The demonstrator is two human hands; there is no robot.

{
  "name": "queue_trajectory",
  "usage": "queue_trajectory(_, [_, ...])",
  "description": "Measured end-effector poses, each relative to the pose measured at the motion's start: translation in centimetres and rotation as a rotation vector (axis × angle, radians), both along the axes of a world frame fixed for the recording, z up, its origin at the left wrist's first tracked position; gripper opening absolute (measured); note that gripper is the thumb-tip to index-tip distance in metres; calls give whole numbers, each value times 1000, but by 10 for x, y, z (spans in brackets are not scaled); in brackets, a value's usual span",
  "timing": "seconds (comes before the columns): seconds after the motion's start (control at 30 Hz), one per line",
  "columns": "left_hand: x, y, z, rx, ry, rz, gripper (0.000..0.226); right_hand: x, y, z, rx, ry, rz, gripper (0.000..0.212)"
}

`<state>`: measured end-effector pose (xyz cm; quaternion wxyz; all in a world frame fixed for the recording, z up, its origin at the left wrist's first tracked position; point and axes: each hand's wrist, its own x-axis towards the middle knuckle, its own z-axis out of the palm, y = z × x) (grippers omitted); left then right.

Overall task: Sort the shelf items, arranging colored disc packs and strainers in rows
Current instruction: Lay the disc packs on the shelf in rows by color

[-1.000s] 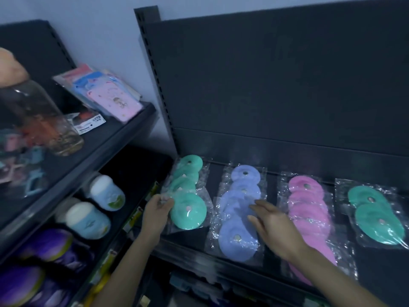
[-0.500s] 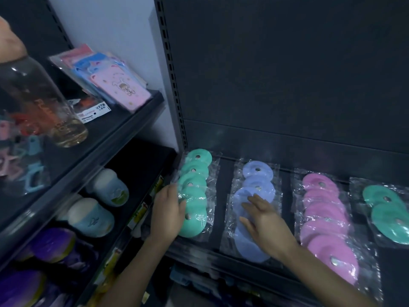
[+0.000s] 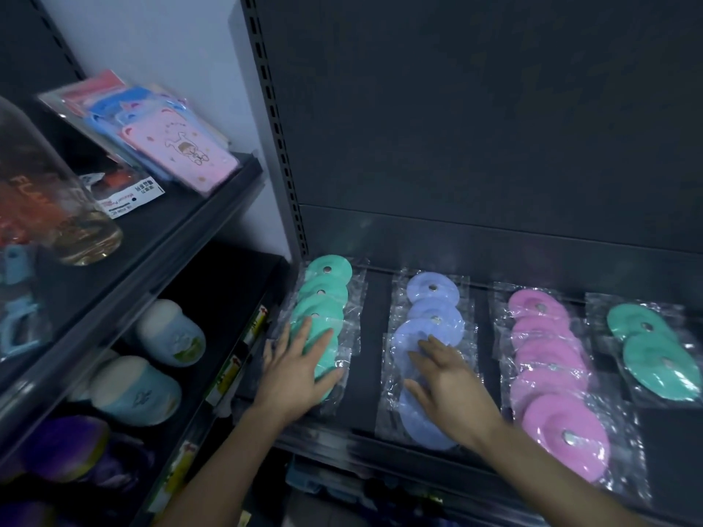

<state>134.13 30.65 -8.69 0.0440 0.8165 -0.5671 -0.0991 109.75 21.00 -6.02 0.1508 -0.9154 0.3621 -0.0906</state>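
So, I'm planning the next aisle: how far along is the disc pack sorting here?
Mostly done: four colour rows lie on the shelf, and the pink row looks settled. In hand: the left hand presses the teal row, the right hand rests on the blue row. Left: perhaps filling the green row, which holds only two packs.

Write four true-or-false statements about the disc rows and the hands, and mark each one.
1. The left hand lies flat on the left green row. True.
2. The right hand holds a pink pack. False: it rests with fingers spread on the blue row; the pink row is untouched.
3. The pink row lies between the blue row and the right green row. True.
4. The right green row is the longest. False: it shows only two discs, the fewest of the four rows.
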Motion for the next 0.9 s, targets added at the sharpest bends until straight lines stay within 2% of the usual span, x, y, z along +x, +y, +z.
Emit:
queue_trajectory(0.13, [-14,0,8,-110,-27,-43,69,-10,6,-1,-4,-29,-5,53])
queue_trajectory(0.23, [-38,-3,14,-223,83,-132,67,-23,9,-4,-11,36,32,67])
queue_trajectory(0.33, [-63,-8,15,-226,158,-183,61,-32,13,-12,-10,148,51,78])
queue_trajectory(0.43, [-75,-15,14,-206,179,-209,56,-28,19,-16,-14,180,23,80])
queue_trajectory(0.6, [-79,-22,14,-179,195,-244,52,-22,22,-14,2,119,-5,78])
queue_trajectory(0.73, [-84,-26,20,-235,201,-275,53,-33,23,-4,14,42,-27,74])
queue_trajectory(0.9, [-108,-40,33,-276,216,-370,54,-72,16,13,7,-138,-264,62])
